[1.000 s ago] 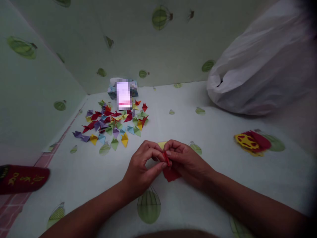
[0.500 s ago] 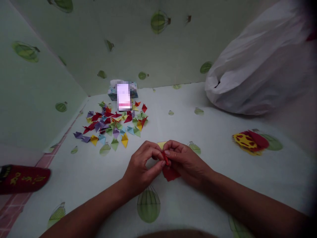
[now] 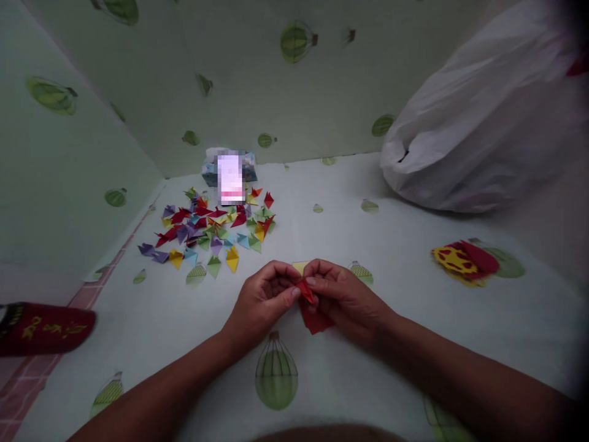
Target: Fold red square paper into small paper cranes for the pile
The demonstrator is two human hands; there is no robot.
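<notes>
Evidently, the left hand [image 3: 261, 299] and right hand [image 3: 352, 299] pinched folded red paper [image 3: 306, 291] between fingers; neat creasing needed even pressure.

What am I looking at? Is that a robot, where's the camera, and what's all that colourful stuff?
No robot here! These are a person's own bare hands. The camera is worn on their head, looking forward and down, so you see almost what they see.

The right hand pinches a small folded red paper. The left hand is right beside it; I can't tell how firmly it grips. Under the hands is a flat red paper.

The colourful stuff is a pile of folded paper shapes. Behind it are a blurred bright screen and a tissue box. Over on the right are red and yellow cut-outs and a big white bag. The pale cloth has green balloons printed on it.
</notes>
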